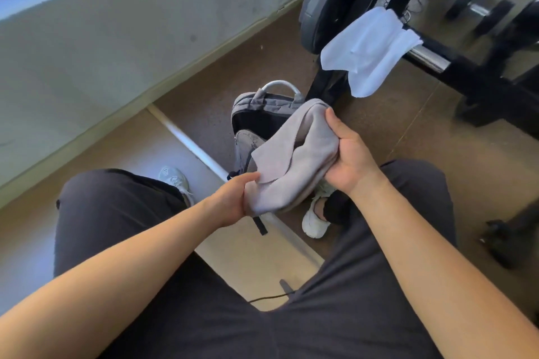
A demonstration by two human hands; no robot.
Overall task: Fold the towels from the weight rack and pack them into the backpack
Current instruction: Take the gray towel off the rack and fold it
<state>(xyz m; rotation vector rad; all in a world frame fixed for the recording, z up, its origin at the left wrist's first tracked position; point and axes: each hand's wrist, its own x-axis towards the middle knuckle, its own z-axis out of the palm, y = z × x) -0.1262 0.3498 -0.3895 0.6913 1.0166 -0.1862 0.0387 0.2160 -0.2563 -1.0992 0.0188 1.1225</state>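
A grey towel (294,157), folded into a thick bundle, hangs between my two hands above the floor. My left hand (233,201) grips its near lower end. My right hand (347,154) grips its right side, thumb on top. Just behind the towel stands a grey backpack (256,114) with its top open and a dark inside showing; the towel covers its front. A white towel (367,49) is draped over a chrome peg of the black weight rack (472,73) at the upper right.
Black weight plates (326,9) hang on the rack beside the white towel. My knees in dark trousers and white shoes (315,221) frame the backpack. A pale wall base runs along the left. A dark dumbbell (507,242) lies on the floor at right.
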